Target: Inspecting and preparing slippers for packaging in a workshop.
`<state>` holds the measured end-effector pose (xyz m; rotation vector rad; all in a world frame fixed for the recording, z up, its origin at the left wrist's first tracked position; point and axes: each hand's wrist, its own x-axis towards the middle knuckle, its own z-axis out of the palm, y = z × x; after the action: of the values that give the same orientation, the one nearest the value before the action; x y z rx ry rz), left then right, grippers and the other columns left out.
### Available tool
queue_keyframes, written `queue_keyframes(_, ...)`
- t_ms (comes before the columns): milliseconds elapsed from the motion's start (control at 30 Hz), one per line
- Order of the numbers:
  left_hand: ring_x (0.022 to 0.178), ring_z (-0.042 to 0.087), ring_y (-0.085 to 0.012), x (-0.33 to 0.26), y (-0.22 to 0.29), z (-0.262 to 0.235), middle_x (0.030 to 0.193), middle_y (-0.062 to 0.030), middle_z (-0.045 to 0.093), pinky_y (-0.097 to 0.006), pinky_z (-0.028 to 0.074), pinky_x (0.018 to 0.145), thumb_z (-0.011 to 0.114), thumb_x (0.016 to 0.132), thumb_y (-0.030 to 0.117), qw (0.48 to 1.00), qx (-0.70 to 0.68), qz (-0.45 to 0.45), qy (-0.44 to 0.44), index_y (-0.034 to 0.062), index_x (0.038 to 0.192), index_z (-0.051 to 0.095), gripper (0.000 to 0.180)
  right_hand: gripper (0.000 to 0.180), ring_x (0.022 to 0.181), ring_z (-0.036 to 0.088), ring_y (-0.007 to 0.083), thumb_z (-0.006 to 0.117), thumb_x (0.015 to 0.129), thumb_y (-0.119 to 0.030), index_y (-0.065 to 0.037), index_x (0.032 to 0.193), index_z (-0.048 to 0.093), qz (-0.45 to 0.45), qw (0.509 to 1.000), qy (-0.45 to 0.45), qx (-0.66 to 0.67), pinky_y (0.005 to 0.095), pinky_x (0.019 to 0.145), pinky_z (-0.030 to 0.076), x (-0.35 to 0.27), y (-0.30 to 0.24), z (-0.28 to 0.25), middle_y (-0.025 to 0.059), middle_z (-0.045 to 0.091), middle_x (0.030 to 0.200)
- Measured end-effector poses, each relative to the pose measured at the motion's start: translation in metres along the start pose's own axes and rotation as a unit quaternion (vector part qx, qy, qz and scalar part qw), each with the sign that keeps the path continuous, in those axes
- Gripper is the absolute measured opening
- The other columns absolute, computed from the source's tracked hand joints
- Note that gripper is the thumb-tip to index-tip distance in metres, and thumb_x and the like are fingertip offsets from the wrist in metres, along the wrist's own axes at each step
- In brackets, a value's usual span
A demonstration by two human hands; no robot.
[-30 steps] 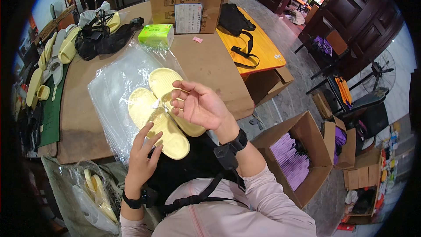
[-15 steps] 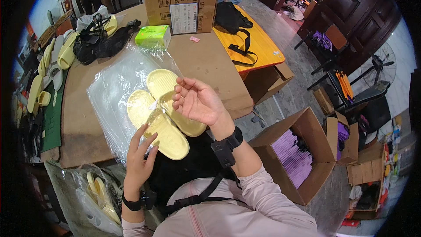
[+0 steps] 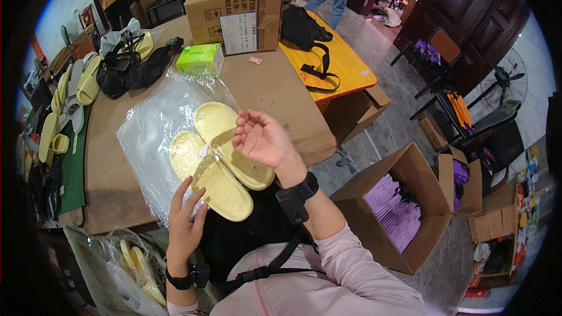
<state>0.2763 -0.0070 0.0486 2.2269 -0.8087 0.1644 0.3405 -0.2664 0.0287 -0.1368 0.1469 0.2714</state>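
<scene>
A pair of pale yellow slippers (image 3: pixel 227 196) lies side by side at the table's near edge, partly on a stack of clear plastic bags (image 3: pixel 146 134). A small white tag (image 3: pixel 203 151) shows between the two slippers. My left hand (image 3: pixel 186 213) is beside the left slipper, its fingers spread and the fingertips close to the slipper's edge; whether they touch it I cannot tell. Over the right slipper, my right hand (image 3: pixel 263 140) is turned palm up with loosely bent fingers and nothing in it. That hand hides part of the right slipper.
Behind the bags are a green tissue pack (image 3: pixel 200 59) and a large carton (image 3: pixel 234 17). More slippers (image 3: pixel 89 81) lie at the left, near a black bag (image 3: pixel 143 70). An open carton of purple packets (image 3: pixel 393 210) stands right. Bagged slippers (image 3: pixel 140 269) lie lower left.
The view has tilted a little, so the table and slippers sit slightly lower. Both hands keep nearly the same pose. More of a person in jeans shows at the back.
</scene>
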Motion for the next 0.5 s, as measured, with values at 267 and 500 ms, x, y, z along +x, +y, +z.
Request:
queue_keyframes(267,0.121,0.048,-0.0351,0.0,0.004,0.0,0.133,-0.0189,0.045,-0.038,0.043,0.095,0.06,0.083,0.002,1.0,0.002,-0.012,-0.006,0.0032,0.113,0.06,0.029,0.018,0.074,0.051,0.0194,0.051,0.09,-0.023,-0.005,0.093,0.055,-0.084,0.995,0.001,0.052,0.0318,0.07,0.043,-0.008,-0.016,-0.006,0.0061,0.055,0.082)
queue_keyframes(500,0.121,0.047,-0.0348,-0.003,0.0,-0.001,0.134,-0.0188,0.045,-0.039,0.042,0.096,0.06,0.084,0.003,1.0,0.018,-0.02,-0.006,0.0031,0.112,0.061,0.029,0.019,0.07,0.047,0.018,0.048,0.091,-0.023,-0.005,0.089,0.054,-0.196,0.973,0.007,0.119,0.0309,0.068,0.041,-0.031,-0.04,-0.002,0.0043,0.051,0.077)
